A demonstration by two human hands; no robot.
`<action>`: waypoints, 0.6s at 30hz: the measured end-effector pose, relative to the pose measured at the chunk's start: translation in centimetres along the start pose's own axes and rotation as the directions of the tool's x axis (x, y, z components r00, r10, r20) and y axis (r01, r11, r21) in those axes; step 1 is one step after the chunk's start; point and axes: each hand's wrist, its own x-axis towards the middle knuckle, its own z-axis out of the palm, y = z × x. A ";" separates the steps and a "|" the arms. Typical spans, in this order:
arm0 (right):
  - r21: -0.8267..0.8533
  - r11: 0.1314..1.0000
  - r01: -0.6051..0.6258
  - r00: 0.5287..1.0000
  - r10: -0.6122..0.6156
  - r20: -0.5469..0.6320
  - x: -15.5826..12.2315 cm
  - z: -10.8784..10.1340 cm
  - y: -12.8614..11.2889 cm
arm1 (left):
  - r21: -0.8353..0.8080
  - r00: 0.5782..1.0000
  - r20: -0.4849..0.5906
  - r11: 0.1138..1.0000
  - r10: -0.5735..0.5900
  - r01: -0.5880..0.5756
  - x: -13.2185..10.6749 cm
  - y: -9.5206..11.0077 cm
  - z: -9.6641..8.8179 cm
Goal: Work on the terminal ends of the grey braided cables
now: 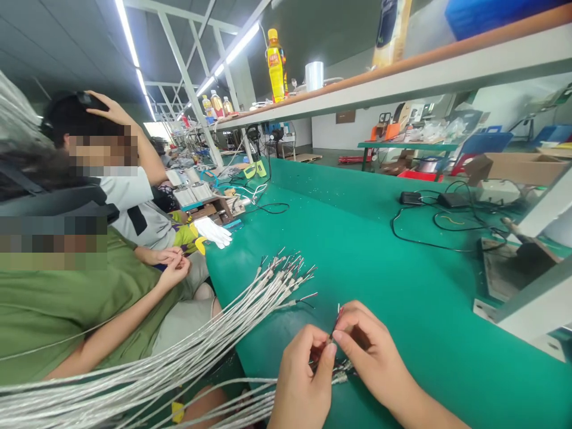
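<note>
Hands pinch narrowly, left hand (301, 378) and right hand (369, 351) holding a red-and-black wire end (337, 322) at 12 o'clock, silver cables (268, 295) fanned at 10 o'clock on the green bench (424, 310), this fine wire work calling for steady fingertips.

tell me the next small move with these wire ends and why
Probably tease the thin red wire apart from the dark one beside it, since your left hand and right hand are pinching them close together at the braided cable's end.
</note>
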 end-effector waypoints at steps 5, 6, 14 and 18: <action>-0.285 0.940 0.188 0.982 -0.179 0.057 -0.5 -0.3 -0.5 | 0.008 1.000 -0.027 1.000 0.003 -0.003 -0.2 0.7 -0.2; -0.324 0.921 0.214 0.977 -0.204 0.066 -0.6 -0.3 -0.5 | 0.010 1.000 -0.028 1.000 0.002 -0.002 -0.2 0.7 -0.3; -0.432 0.853 0.291 0.957 -0.261 0.130 -1.2 -0.2 -0.1 | 0.034 1.000 -0.023 0.999 0.011 -0.010 -0.3 0.8 -0.3; -0.359 0.908 0.216 0.974 -0.177 0.140 -0.9 0.0 -0.6 | 0.061 1.000 -0.011 0.998 0.006 -0.005 -0.4 1.0 -0.2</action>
